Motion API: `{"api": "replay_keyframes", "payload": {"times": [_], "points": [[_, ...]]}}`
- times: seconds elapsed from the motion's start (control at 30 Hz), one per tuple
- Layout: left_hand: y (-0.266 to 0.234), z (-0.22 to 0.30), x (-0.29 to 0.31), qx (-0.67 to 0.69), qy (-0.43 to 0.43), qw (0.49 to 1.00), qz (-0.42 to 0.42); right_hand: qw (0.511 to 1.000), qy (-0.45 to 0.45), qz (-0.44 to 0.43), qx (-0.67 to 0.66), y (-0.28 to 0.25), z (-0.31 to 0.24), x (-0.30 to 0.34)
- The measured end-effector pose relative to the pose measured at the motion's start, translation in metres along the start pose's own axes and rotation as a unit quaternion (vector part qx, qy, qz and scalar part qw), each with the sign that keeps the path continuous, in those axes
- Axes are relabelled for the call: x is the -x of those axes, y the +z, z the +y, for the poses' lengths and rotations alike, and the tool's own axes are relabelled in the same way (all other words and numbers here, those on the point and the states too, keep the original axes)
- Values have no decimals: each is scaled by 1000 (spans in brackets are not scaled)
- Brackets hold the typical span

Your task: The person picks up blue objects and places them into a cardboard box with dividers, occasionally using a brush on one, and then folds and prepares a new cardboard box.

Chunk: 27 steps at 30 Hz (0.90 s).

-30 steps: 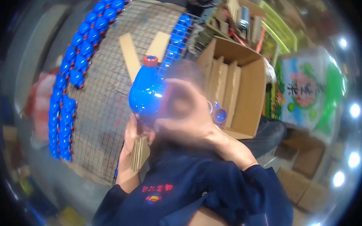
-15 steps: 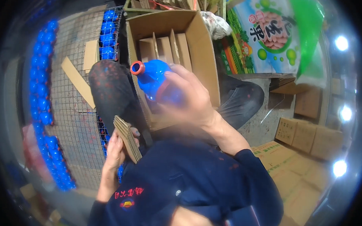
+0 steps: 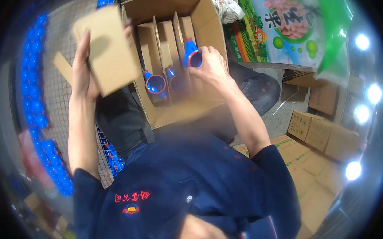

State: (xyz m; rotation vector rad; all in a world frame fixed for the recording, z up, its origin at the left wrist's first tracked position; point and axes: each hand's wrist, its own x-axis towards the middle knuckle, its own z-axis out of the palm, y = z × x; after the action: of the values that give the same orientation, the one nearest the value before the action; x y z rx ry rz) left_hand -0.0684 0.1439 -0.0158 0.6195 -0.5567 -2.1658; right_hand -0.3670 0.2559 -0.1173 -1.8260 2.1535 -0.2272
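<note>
My right hand (image 3: 213, 68) is inside an open cardboard box (image 3: 207, 15), closed around a blue funnel-shaped piece (image 3: 190, 48) with a red rim. That piece is at the right side of the box. Two similar pieces, one at the left (image 3: 155, 84) and a blurred one in the middle (image 3: 170, 73), lie inside with their wide mouths up. Upright cardboard dividers (image 3: 179, 33) part the box behind them. To the left, my left hand (image 3: 83, 66) grips a stack of flat cardboard sheets (image 3: 115, 54), raised beside the box's left wall.
On the left, a wire mesh rack (image 3: 72, 31) carries rows of blue pieces (image 3: 34, 78). A loose cardboard strip (image 3: 63, 67) lies on it. A printed bag (image 3: 287, 27) is at the upper right, with cardboard cartons (image 3: 316, 132) below.
My right hand has lowered the blue piece into the box. My left hand has lifted the cardboard sheets up and forward from near my body. The view has shifted slightly.
</note>
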Motion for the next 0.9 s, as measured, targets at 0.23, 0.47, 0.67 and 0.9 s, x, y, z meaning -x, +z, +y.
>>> {"api": "replay_keyframes", "payload": {"times": [0.23,0.47,0.67,0.9], "points": [[-27,-16,-96,-73,-31,997,-25,970,-9,-217,109,71,27,7],[-7,-29,-94,-376,66,924,-27,759,148,-119,-622,-29,-46,-43],[-1,-4,-102,-325,235,902,162,940,96,43,-323,36,-102,-71],[-22,-1,-99,-37,40,998,-30,959,78,-271,-21,142,-124,-62]]}}
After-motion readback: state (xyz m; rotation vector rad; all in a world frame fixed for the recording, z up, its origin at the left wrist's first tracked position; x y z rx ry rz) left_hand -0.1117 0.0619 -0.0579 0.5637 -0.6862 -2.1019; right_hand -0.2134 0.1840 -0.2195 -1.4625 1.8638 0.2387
